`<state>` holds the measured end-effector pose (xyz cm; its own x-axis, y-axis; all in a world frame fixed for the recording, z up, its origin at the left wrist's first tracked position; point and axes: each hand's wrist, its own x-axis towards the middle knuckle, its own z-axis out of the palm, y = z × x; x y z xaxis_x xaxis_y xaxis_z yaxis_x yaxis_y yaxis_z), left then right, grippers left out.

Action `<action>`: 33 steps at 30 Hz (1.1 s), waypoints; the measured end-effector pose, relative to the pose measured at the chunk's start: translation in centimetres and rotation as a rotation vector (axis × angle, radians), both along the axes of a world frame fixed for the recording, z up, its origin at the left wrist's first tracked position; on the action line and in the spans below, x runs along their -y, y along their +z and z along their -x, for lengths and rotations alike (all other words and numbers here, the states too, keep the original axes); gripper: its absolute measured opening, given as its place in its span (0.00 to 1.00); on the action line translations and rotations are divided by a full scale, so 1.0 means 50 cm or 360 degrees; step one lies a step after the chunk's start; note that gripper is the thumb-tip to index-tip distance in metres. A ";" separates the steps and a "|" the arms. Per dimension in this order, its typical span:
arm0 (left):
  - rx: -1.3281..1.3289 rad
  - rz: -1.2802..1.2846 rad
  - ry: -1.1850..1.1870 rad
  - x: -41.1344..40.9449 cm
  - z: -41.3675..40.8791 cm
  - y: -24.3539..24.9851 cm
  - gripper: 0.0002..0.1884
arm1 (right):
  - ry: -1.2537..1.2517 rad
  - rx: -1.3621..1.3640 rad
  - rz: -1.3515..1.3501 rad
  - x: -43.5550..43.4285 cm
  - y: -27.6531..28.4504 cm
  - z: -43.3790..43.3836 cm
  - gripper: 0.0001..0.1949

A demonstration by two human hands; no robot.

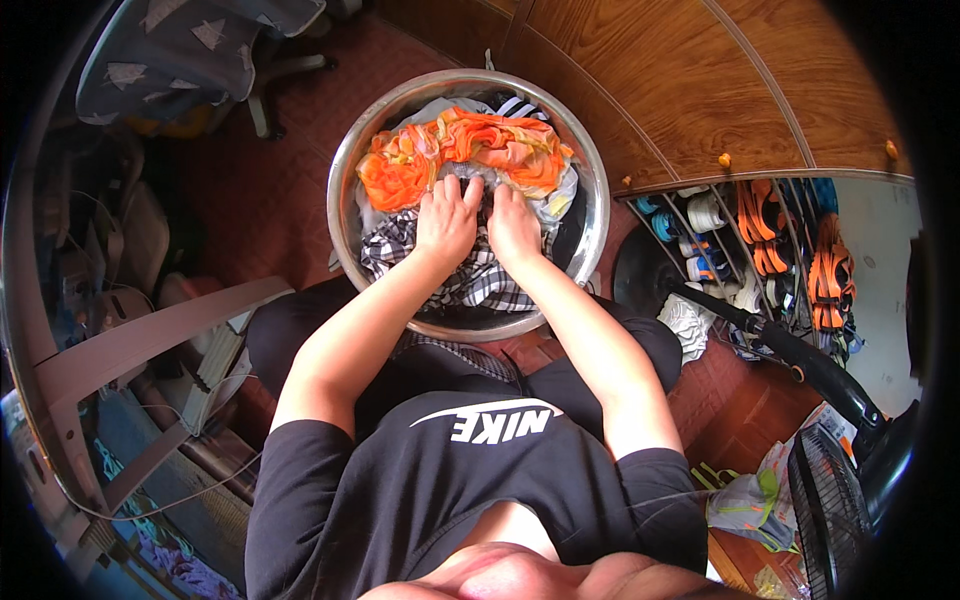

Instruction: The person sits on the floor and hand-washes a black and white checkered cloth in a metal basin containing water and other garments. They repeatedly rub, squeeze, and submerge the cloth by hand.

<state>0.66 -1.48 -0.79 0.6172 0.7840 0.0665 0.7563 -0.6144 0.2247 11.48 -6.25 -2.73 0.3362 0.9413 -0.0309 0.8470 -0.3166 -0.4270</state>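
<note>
A round stainless steel basin (598, 225) on the floor in front of me holds a heap of clothes. My left hand (448, 219) and my right hand (514, 225) are close together at its middle, knuckles up. Both have their fingers bent into the black-and-white checked cloth (491, 277), whose folds spread below and beside them; the fingertips are partly hidden. Just beyond my hands lies a bunched orange and yellow cloth (487, 139). Pale grey cloth (442, 109) and a black-and-white striped piece (520, 107) show along the far side.
Wooden cabinet doors (637, 75) rise beyond the basin at right. A shoe rack with orange shoes (761, 217) and a black fan (825, 502) stand to my right. On the left are a wheeled chair base (262, 105) and a pinkish frame (165, 337).
</note>
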 end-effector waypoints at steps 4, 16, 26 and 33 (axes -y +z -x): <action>-0.0125 0.0015 -0.0062 0.000 -0.008 -0.004 0.09 | -0.0019 0.0010 0.0009 -0.003 -0.022 0.006 0.06; 0.1293 0.0439 0.0042 0.069 -0.038 0.133 0.15 | -0.1125 -0.3184 -0.0318 -0.014 0.012 -0.005 0.19; 0.1003 0.0359 0.0424 0.035 -0.046 0.105 0.14 | -0.1197 -0.3186 0.0073 0.006 0.094 0.030 0.16; 0.0969 0.0117 0.0142 0.036 -0.034 0.074 0.12 | -0.1663 -0.3186 0.0077 -0.008 0.120 0.022 0.11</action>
